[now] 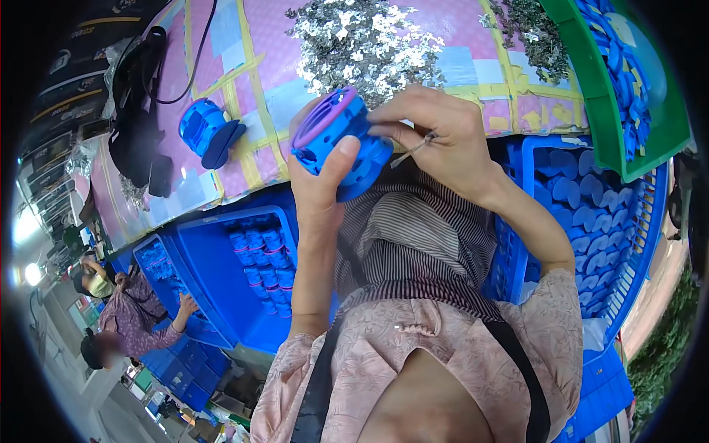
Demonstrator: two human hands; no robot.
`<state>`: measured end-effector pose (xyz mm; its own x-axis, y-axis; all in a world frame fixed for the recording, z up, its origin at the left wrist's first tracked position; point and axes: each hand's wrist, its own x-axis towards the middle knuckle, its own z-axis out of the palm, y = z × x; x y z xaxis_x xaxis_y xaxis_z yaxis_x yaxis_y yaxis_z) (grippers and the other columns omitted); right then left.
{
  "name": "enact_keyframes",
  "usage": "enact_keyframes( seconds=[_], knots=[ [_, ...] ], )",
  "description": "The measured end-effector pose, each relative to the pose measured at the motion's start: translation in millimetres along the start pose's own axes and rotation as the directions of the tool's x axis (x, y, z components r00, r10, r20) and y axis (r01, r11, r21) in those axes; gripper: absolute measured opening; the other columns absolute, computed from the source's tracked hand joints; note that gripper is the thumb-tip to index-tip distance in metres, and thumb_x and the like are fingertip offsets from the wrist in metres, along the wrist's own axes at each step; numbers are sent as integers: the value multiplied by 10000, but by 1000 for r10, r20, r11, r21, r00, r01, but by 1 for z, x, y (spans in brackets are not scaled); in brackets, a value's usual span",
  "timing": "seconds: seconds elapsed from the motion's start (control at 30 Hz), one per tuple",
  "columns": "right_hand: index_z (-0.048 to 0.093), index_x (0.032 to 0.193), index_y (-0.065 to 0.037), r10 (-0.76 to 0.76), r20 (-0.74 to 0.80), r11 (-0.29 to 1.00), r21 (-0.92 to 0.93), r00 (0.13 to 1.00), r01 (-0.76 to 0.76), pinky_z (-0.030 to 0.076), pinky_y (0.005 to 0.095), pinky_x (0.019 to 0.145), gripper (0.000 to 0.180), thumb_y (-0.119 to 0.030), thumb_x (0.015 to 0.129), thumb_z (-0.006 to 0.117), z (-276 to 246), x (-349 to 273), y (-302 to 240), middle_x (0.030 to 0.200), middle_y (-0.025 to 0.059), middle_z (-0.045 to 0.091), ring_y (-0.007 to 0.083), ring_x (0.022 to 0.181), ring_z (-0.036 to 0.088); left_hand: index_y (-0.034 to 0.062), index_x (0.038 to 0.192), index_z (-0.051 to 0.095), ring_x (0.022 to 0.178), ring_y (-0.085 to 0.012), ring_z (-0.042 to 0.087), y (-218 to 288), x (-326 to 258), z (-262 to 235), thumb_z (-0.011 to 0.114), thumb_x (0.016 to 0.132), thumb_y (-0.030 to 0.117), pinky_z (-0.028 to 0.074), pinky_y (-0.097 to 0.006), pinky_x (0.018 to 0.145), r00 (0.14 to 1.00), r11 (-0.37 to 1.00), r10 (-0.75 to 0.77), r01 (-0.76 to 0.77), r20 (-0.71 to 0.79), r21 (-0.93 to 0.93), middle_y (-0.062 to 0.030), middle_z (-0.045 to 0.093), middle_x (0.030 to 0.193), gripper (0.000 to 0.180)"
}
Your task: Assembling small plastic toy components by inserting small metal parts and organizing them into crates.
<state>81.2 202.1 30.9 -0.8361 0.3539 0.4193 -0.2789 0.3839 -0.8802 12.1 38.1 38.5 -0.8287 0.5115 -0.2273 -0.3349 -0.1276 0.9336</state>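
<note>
Gripping the side of a blue cup-shaped piece (373,159) with a purple rim, the left fingers (341,159) are clamped on it, the thumb lying across its near wall. The piece is tilted, purple rim up and to the left, between both hands. At its right side, the right fingers (402,114) are bent, with thumb and forefinger tips nearly together against the edge; whatever sits between those tips is too small to tell. A thin rod (405,156) is tucked in the same hand, pointing down and left below the thumb.

Beyond the fingers, on the table (273,44), lies a heap of small silvery bits (362,44). Left of the left fingers, well apart, rests another blue piece (199,129) with a dark flap. Below and left of them is a blue crate (210,273) with rows of similar pieces (262,258). Right of the right fingers stand a green bin (594,96) and a basket (650,229) of blue parts (591,214).
</note>
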Motion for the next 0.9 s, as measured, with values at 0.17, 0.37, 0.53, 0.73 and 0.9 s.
enact_keyframes(
  seconds=[0.17, 0.37, 0.53, 0.73, 0.9],
  knots=[
    [710, 1011, -38, 47, 87, 991, 119, 995, -57, 389, 186, 528, 264, 28, 762, 765, 2, -1, -2, 955, 13, 611, 40, 634, 498, -26, 1324, 442, 1094, -242, 614, 4, -4, -6, 781, 735, 272, 506, -376, 960, 998, 999, 40, -39, 52, -11, -173, 593, 1207, 742],
    [652, 1132, 2, 390, 499, 754, 309, 774, -580, 381, 184, 577, 363, -183, 834, 746, 4, 10, -8, 990, 27, 643, 0, 720, 484, 11, 1371, 445, 1144, -227, 580, 17, -15, -15, 783, 740, 370, 463, -370, 1005, 990, 969, -53, 83, 132, -231, -127, 582, 1244, 801],
    [677, 1090, -20, 537, 501, 666, 242, 679, -706, 222, 191, 446, 378, -311, 853, 718, 8, 26, -22, 612, -91, 476, -4, 501, 349, -20, 1049, 614, 882, -220, 590, 40, 12, -87, 624, 942, 208, 470, -341, 803, 647, 588, 688, -232, -328, 775, -133, 632, 985, 253],
    [592, 859, -91, 621, 479, 620, 185, 621, -763, 171, 207, 411, 223, -291, 897, 681, 48, 25, -33, 558, -101, 353, 5, 438, 271, -96, 1163, 543, 858, -248, 682, 42, 59, -216, 839, 710, 413, 551, -340, 751, 750, 776, 380, 61, -542, 628, -226, 686, 953, 743],
    [476, 807, -163, 638, 428, 639, 168, 640, -750, 172, 176, 388, 220, -203, 921, 660, 49, 2, -13, 585, -103, 320, -7, 435, 298, -57, 1047, 640, 742, -154, 621, 20, 26, -214, 830, 732, 347, 507, -276, 621, 718, 921, 371, -201, -589, 335, -105, 666, 896, 546]
  ],
)
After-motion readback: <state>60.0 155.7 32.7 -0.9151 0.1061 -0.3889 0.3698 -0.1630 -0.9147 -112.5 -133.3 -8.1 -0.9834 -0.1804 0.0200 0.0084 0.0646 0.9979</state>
